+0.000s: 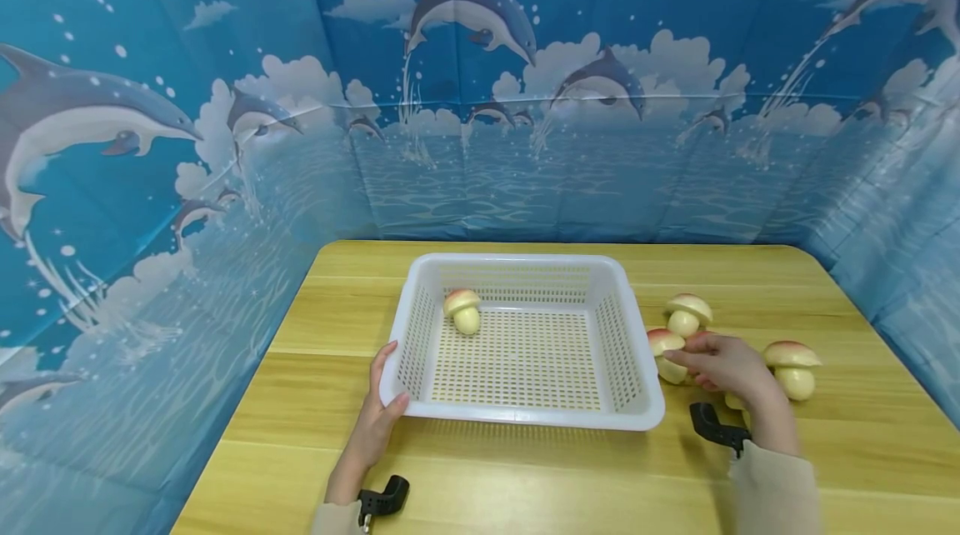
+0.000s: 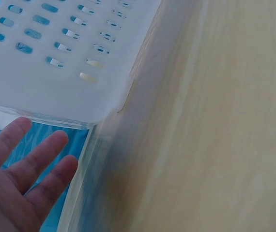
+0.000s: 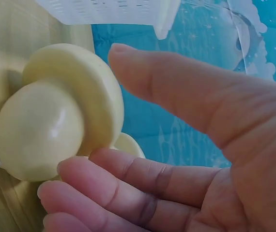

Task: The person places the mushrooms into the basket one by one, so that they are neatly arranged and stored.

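A white plastic basket (image 1: 517, 416) with slotted walls stands on the table, one toy mushroom (image 1: 465, 320) with a red-tinged cap inside it. My left hand (image 1: 375, 418) grips its front left corner, thumb on the rim. The left wrist view shows three spread fingers (image 2: 46, 150) beside the basket wall (image 2: 46, 92). On the right, my right hand (image 1: 720, 364) is at another toy mushroom (image 1: 671, 367), thumb and fingers apart. In the right wrist view its fingertips lie near or against that mushroom (image 3: 41, 130); contact is hard to tell.
Around the right hand are more toy mushrooms: one behind (image 1: 686, 318), one to the right (image 1: 793, 372), others partly hidden under the hand. The wooden table (image 1: 517, 485) backs onto a blue dolphin-print curtain (image 1: 525, 177). Black wrist cameras (image 1: 386, 497) sit on both wrists.
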`<state>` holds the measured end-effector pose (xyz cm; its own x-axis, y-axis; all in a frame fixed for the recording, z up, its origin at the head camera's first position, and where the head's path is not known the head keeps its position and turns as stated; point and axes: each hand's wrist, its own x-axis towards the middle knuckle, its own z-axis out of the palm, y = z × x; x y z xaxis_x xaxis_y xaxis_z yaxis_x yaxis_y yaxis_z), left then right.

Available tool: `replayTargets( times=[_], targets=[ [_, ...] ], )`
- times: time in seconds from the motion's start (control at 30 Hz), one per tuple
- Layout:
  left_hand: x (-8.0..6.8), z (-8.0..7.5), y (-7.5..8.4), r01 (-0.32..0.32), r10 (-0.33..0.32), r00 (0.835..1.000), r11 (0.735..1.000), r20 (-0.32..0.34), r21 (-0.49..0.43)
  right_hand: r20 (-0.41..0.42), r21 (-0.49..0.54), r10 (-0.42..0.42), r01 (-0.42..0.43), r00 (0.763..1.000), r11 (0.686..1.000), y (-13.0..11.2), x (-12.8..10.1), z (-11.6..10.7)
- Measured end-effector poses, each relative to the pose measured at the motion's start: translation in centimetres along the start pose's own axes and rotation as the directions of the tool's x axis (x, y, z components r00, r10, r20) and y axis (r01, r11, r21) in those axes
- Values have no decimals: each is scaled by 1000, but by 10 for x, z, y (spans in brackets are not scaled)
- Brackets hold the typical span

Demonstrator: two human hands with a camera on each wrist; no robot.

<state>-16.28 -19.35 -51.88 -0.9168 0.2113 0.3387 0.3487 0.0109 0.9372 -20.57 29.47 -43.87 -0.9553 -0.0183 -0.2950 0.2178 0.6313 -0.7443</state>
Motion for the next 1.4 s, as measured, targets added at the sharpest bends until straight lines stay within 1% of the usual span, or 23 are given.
replayTargets(
  times=[0.13,0.37,0.57,0.8,1.03,1.27,1.4],
  targets=[
    [0,0,0,-1,1,1000,1000,4,-3,-6,-42,9,-9,1000,999,-3,1,4],
    [0,0,-1,-6,6,1000,1000,4,-6,-12,-73,31,-32,999,997,-2,4,9],
    [0,0,0,-3,3,1000,1000,-1,1,-19,-111,24,-26,1000,993,1,8,13],
    [-1,0,0,5,-5,1000,1000,-4,-1,20,1,42,-42,999,999,5,14,17],
    [0,0,2,9,-9,1000,1000,-5,8,-21,-39,27,-28,999,999,8,14,21],
    [0,0,2,17,-17,1000,1000,-11,24,-19,-31,23,-24,1000,999,8,16,23],
    [0,0,2,23,-23,1000,1000,-13,21,-24,-50,15,-16,1000,999,7,15,24]
  ],
)
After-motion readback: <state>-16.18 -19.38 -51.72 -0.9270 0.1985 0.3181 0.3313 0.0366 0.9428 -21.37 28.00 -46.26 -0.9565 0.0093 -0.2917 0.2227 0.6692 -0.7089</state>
